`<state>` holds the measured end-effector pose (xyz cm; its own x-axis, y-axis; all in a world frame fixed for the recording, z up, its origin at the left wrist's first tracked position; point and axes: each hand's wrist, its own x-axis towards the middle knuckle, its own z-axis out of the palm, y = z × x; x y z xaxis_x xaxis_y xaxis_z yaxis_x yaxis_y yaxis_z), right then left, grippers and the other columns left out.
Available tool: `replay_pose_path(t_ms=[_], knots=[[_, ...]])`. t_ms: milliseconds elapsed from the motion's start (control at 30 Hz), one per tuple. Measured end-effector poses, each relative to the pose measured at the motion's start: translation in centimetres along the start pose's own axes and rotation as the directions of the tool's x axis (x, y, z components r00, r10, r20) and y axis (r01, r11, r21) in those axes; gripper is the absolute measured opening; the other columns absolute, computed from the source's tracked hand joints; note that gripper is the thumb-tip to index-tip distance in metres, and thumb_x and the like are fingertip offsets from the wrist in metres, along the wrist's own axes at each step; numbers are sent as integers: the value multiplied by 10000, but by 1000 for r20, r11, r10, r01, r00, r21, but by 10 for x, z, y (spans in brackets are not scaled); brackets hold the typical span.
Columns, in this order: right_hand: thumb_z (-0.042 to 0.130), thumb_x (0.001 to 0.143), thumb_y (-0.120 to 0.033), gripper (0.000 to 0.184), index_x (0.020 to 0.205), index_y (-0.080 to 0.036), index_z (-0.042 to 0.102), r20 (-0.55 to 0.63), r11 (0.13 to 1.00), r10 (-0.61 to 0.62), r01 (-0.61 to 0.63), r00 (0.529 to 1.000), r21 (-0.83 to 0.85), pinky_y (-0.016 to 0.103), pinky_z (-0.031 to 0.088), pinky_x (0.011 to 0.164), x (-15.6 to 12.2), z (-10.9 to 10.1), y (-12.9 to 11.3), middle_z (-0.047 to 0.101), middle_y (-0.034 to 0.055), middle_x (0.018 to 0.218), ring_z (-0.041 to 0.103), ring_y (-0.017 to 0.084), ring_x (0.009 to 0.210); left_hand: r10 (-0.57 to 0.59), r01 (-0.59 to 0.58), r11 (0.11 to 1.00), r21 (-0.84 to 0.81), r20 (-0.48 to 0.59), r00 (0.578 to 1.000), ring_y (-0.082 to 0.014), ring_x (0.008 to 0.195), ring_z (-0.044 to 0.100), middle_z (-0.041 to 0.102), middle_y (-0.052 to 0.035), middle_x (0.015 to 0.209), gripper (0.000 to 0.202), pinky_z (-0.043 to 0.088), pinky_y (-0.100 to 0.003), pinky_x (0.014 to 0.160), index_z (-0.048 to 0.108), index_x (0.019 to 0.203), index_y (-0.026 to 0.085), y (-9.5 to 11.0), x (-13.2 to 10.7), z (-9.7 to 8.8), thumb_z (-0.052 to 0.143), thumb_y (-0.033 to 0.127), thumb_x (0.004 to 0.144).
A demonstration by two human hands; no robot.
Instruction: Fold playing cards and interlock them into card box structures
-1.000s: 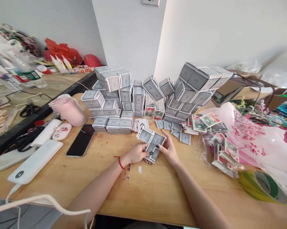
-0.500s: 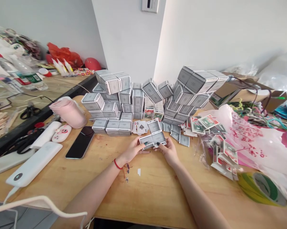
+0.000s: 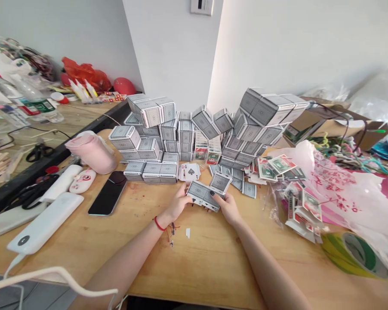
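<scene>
The left hand (image 3: 177,206) and the right hand (image 3: 230,209) hold a grey-backed card piece (image 3: 200,192) between them, above the middle of the worktop (image 3: 210,267). The left hand pinches its left end, thumb at the near edge; the right thumb lies across the upper face at the other end, fingers partly hidden beneath. One section of the piece angles away from the rest at the right, and printed card faces show along the near edge. Just beyond lie loose playing cards (image 3: 190,172), an ace of spades uppermost, beside a low card block (image 3: 161,172). Folded cards (image 3: 248,189) lie beyond the right hand, and a black phone (image 3: 107,194) lies left of the left hand.
</scene>
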<state>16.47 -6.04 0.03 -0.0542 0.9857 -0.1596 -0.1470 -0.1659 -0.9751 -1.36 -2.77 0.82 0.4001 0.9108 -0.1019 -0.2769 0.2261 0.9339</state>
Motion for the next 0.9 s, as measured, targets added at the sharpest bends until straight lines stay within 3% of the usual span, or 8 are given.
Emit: replay_pose_path(t_ms=[133,233,367,433,500,567,667,900], knots=[[629,633,-513,432,900,-176,585,18,993,-119,120,993,-9,372,475,777,-3,-4,5,656,75,886,602,245,863,-39,32,989,-145,-42,998,-123,700,535,613,1,783,318,382,-211,596,585,889,140,1,2,0,517,84,583],[669,517,-584,571,917,-185,589,142,987,-160,159,977,18,364,477,756,-4,-10,4,640,89,950,578,257,913,-81,57,952,-299,-70,994,-106,628,536,614,8,710,206,391,-213,592,593,776,139,3,2,-2,566,94,577],[700,420,-599,703,972,-182,573,405,991,-106,62,908,120,381,489,697,-1,-15,-5,618,111,990,589,259,876,-146,76,884,-462,-116,982,-107,666,569,634,-1,771,134,435,-228,646,584,769,154,6,3,-6,575,135,637],[697,448,-581,717,1027,-184,550,423,986,-82,12,903,166,401,486,704,4,-15,-7,597,117,1035,590,257,880,-165,75,870,-487,-144,976,-115,715,587,642,-4,824,136,454,-241,671,579,794,166,6,4,-8,575,149,660],[693,527,-515,586,988,-178,563,328,987,-54,0,943,163,387,485,708,10,-13,-5,616,103,987,602,228,834,-164,69,874,-482,-157,974,-119,735,597,646,-5,841,150,467,-250,681,573,812,175,4,5,-9,587,153,664],[698,572,-435,396,851,-179,583,114,987,-80,63,990,145,325,490,660,18,-11,0,646,49,817,610,177,706,-150,56,883,-467,-166,975,-125,741,605,651,-7,830,172,474,-259,695,571,823,176,2,6,-9,606,154,656],[649,631,-445,313,764,-171,578,-97,992,-121,124,988,20,251,469,539,31,-6,8,640,21,689,589,142,578,-153,55,897,-439,-191,969,-137,718,613,657,-14,776,202,480,-263,682,579,827,161,-1,7,-8,636,160,632],[635,620,-479,301,638,-186,569,-176,947,-39,-20,984,-320,200,312,259,67,20,3,583,-14,429,457,102,263,-184,132,946,-295,-154,971,-154,646,615,662,-31,724,288,465,-261,607,588,881,134,-3,6,-8,670,229,622]])
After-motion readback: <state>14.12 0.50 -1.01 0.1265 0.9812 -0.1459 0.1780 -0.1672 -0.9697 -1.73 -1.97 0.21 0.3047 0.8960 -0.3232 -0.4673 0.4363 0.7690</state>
